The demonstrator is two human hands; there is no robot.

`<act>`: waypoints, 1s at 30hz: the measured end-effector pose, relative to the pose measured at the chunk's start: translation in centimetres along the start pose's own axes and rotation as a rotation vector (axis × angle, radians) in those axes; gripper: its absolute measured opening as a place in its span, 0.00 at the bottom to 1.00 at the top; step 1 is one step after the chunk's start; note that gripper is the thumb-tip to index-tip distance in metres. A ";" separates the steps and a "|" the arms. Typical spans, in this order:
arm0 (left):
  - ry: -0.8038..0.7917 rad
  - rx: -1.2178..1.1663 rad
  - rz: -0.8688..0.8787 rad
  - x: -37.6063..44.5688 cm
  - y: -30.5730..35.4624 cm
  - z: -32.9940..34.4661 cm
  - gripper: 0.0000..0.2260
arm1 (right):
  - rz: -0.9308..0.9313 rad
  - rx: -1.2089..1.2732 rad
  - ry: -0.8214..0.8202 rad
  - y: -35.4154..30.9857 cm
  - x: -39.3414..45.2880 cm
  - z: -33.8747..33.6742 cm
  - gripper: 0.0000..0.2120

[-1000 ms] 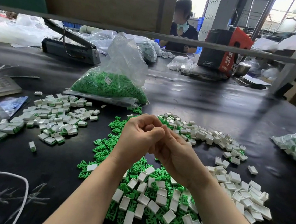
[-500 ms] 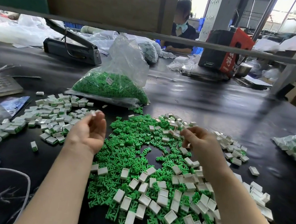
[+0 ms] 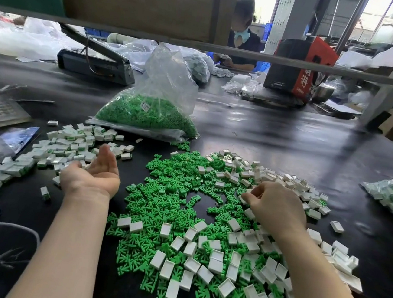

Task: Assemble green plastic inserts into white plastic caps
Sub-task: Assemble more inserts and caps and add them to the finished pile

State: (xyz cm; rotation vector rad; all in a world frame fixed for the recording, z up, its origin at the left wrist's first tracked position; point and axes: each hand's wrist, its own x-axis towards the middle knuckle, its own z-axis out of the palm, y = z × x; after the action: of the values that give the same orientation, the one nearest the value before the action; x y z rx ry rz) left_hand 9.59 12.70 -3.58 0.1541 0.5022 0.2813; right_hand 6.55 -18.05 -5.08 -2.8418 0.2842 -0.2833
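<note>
Left hand (image 3: 93, 174), palm up, fingers relaxed and empty, lay beside assembled caps (image 3: 69, 150) at nine o'clock; right hand (image 3: 274, 205) pinched among white caps (image 3: 248, 178), contents indiscernible.

head-worn view, angled down, close over table (image 3: 276, 138)

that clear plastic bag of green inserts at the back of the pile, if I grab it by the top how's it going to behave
The bag of green inserts would probably sag and shift: its thin film is crumpled and its loose top stands slack above the fill. It looks fairly heavy for a bag, being packed with small pieces. A few inserts lie loose at its front right corner, so it may be open and could spill if tilted.
</note>
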 end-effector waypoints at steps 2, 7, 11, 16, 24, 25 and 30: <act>-0.016 0.072 -0.039 -0.1 -0.5 0.0 0.20 | -0.001 -0.037 -0.013 -0.1 0.0 0.1 0.17; -0.163 0.418 -0.159 -1.6 -2.9 0.6 0.13 | -0.034 0.026 -0.045 0.0 0.1 0.2 0.13; -0.364 0.794 -0.173 -3.2 -5.2 1.0 0.07 | -0.085 0.055 -0.055 0.1 0.2 0.6 0.09; -0.574 1.265 -0.162 -4.5 -7.8 0.6 0.14 | -0.246 0.481 0.071 -1.5 -0.4 0.0 0.05; -0.728 1.496 -0.155 -4.8 -9.5 -0.3 0.08 | -0.467 0.677 0.093 -3.5 -1.4 -0.4 0.09; -0.721 1.482 -0.140 -4.7 -9.3 -0.3 0.07 | -0.447 0.702 0.069 -3.4 -1.4 -0.4 0.10; -0.690 1.385 -0.091 -4.7 -8.7 0.0 0.09 | -0.362 0.383 -0.117 -3.1 -1.3 0.0 0.04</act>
State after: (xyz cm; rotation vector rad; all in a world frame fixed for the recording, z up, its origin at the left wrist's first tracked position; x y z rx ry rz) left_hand 7.65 2.99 -3.36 1.5153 -0.0690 -0.2621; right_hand 5.85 -14.83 -4.42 -2.4980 -0.2844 -0.2123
